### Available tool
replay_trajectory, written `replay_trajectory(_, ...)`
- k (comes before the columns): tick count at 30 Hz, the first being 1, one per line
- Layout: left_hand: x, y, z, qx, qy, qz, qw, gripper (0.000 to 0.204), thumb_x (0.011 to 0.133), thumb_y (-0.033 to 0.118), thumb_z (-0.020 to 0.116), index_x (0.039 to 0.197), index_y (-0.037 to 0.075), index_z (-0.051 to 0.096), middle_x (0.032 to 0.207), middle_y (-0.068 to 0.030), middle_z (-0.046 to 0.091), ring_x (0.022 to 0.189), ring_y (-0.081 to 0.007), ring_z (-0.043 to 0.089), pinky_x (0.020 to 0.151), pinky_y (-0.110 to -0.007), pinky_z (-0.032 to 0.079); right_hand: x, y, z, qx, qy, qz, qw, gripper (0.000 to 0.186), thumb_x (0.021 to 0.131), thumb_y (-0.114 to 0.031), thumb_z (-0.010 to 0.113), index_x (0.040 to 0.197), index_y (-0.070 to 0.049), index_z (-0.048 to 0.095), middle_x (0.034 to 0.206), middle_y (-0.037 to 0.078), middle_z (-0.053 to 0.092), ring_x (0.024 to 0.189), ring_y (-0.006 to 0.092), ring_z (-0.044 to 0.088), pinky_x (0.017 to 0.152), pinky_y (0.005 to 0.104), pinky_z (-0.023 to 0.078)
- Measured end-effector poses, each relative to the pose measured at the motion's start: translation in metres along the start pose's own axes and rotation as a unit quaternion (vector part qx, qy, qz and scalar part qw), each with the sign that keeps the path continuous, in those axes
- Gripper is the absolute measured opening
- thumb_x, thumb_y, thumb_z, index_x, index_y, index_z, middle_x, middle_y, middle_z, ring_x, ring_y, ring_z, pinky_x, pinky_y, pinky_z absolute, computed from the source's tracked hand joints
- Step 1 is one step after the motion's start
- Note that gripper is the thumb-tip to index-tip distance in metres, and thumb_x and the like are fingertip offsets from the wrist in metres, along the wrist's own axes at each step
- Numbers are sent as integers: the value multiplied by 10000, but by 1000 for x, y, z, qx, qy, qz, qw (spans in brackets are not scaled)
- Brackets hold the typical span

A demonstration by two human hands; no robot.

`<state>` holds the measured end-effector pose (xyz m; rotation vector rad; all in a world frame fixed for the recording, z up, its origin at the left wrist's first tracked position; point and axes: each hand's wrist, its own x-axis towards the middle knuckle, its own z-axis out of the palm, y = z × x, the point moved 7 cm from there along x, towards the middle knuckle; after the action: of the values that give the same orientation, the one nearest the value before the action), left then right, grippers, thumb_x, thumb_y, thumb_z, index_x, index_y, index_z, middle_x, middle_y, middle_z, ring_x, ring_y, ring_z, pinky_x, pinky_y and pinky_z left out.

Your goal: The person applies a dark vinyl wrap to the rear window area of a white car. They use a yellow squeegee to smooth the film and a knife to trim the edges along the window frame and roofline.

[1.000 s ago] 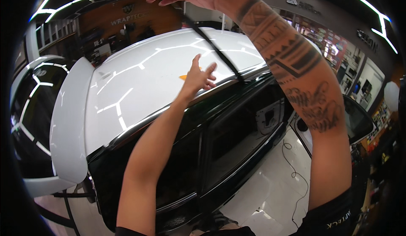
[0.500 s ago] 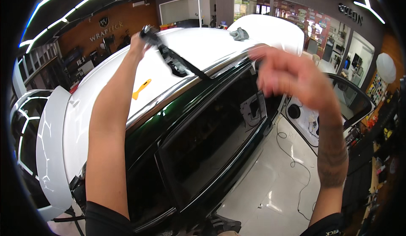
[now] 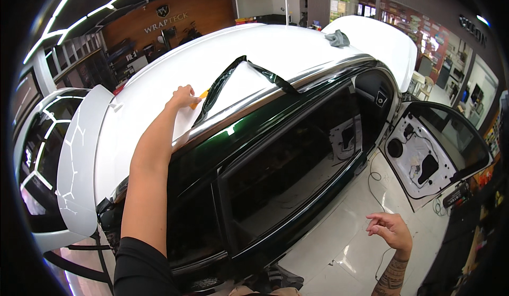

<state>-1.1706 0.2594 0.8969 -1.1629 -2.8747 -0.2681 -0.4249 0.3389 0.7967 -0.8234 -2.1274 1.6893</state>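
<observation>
Your left hand [image 3: 184, 95] grips a flat yellow scraper [image 3: 199, 99] on the white car roof [image 3: 159, 78] — folded shiny black strip [image 3: 216, 89] beside, crumpled grey cloth [image 3: 337, 39] beyond — right hand [image 3: 391, 229] half-curled, off the roof.

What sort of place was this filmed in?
Probably an auto workshop: a car with an open door stripped of its inner trim, and a dark strip bent over its white roof.

The left hand [image 3: 185, 95] touches a yellow scraper [image 3: 201, 99].
</observation>
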Motion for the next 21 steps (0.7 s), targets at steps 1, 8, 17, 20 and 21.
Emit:
replay_trajectory(1,-2,-7,-1,-25,-8,-17,1000,529,838,366,814,1219,33,660,1158,-208,680,1006,-300,663,816,-425,536,9,0,5,-6,-10,-2,1000,342,977,-63,621,1304,37,609,938,42,652,863,116,630,779,252,538)
replay_trajectory(8,-14,-13,-2,-144,15,-158,977,285,853,207,806,940,-30,673,774,-119,642,662,-212,601,555,-387,478,65,-1,43,15,-11,-37,999,311,984,-88,622,1281,2,630,908,27,661,829,102,641,754,247,546)
replay_trajectory(17,-12,-42,2,-235,2,-171,957,228,748,87,832,848,-37,668,714,-142,629,652,-263,622,554,-394,492,148,-8,121,1,-63,-126,990,244,964,-138,657,1168,-7,679,814,27,701,693,78,636,639,245,540)
replay_trajectory(20,-33,-35,-19,-221,55,-117,967,231,791,121,803,921,-34,691,801,-160,675,749,-271,658,654,-400,519,164,-32,144,16,-79,-136,987,236,953,-133,664,1146,2,680,790,48,702,680,79,639,618,250,524)
replay_trajectory(21,-41,-29,-34,-197,72,-61,976,226,816,129,782,951,-31,696,839,-166,690,782,-269,666,690,-396,524,170,-41,149,-16,-55,-195,979,246,946,-134,675,1149,5,679,770,44,685,670,74,621,609,249,510)
